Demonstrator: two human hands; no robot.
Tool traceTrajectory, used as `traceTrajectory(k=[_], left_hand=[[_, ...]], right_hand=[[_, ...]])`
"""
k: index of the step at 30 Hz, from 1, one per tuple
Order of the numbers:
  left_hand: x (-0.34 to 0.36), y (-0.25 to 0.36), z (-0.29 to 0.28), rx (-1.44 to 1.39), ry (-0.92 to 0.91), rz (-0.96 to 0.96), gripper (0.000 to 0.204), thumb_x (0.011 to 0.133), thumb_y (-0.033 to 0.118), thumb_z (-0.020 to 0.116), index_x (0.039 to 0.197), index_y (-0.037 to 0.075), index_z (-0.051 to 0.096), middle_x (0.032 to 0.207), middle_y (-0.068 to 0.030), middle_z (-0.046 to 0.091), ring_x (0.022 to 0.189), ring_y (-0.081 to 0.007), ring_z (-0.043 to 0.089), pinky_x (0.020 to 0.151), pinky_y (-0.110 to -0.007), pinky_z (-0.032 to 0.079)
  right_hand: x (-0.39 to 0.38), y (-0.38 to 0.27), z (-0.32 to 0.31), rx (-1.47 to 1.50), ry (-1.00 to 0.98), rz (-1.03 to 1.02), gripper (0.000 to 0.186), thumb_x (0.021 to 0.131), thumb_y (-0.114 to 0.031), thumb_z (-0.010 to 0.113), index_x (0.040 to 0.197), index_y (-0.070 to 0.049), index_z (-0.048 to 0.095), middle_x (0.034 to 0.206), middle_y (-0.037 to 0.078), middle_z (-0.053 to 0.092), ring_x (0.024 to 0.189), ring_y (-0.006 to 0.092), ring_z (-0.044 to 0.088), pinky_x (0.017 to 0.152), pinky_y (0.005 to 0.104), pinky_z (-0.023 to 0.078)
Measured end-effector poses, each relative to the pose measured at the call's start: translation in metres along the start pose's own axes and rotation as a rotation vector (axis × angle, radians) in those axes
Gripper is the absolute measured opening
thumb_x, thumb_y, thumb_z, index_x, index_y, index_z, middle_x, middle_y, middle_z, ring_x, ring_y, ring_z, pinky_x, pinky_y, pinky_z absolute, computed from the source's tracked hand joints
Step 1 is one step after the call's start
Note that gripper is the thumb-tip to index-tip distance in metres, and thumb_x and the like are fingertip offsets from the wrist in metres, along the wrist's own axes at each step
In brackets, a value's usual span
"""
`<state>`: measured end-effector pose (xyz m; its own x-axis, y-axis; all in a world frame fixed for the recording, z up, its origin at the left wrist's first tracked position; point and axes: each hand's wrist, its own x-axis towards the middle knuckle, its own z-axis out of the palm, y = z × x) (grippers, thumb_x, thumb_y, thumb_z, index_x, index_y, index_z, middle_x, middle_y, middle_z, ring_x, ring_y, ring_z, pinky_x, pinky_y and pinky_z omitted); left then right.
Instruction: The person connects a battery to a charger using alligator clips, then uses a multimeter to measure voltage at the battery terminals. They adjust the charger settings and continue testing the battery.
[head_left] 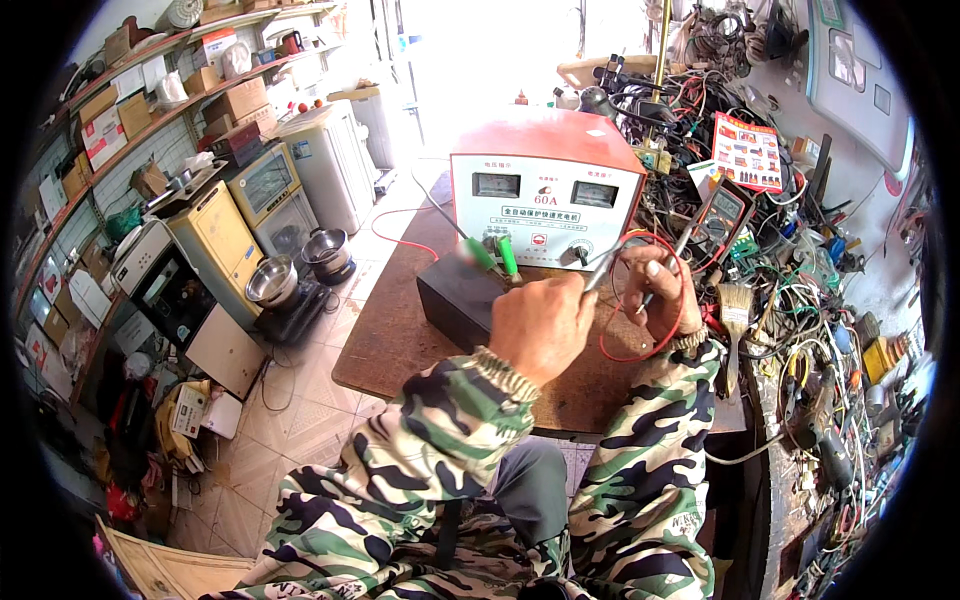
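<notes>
Left hand (543,325) in front of the big red and white box (545,202), back of the hand up, fingers curled tight, right hand (660,290) by the box's right front corner, fingers bent and pinching, left arm (430,425) and right arm (650,435) in baggy spotty sleeves, both reaching toward the box.

Charger (545,190) far on bench (385,345); block (452,308) before it, to left; multimeter (724,208) right of charger, on wire heap (830,290); brush (735,308) nearer than multimeter; pans (272,284) left of bench; shelves (155,118) farther left
</notes>
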<state>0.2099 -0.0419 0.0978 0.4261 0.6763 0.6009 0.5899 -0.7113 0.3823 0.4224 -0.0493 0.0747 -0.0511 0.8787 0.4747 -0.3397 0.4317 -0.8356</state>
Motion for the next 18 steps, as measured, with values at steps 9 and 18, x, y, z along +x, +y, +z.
traceTrajectory(k=[9, 18], left_hand=[[0.000, 0.003, 0.029, -0.119, -0.036, 0.087, 0.025, 0.092, 0.028, 0.063, 0.083, 0.004, 0.062, 0.076, -0.0165, 0.066, 0.070, -0.0393, 0.066, 0.061, -0.050, 0.052], [-0.023, -0.013, -0.015, -0.271, 0.194, 0.235, 0.027, 0.088, 0.028, 0.073, 0.099, 0.005, 0.064, 0.085, -0.0093, 0.062, 0.068, -0.0285, 0.066, 0.057, -0.039, 0.054]], right_hand=[[-0.002, 0.021, -0.022, 0.057, 0.060, 0.048, 0.030, 0.098, -0.024, 0.060, 0.078, -0.002, 0.057, 0.072, 0.012, 0.062, 0.054, 0.0194, 0.059, 0.042, 0.0298, 0.045], [0.006, 0.026, -0.024, -0.047, 0.341, -0.004, 0.032, 0.097, -0.033, 0.061, 0.088, -0.003, 0.063, 0.071, 0.010, 0.064, 0.052, 0.0170, 0.058, 0.042, 0.0260, 0.041]])
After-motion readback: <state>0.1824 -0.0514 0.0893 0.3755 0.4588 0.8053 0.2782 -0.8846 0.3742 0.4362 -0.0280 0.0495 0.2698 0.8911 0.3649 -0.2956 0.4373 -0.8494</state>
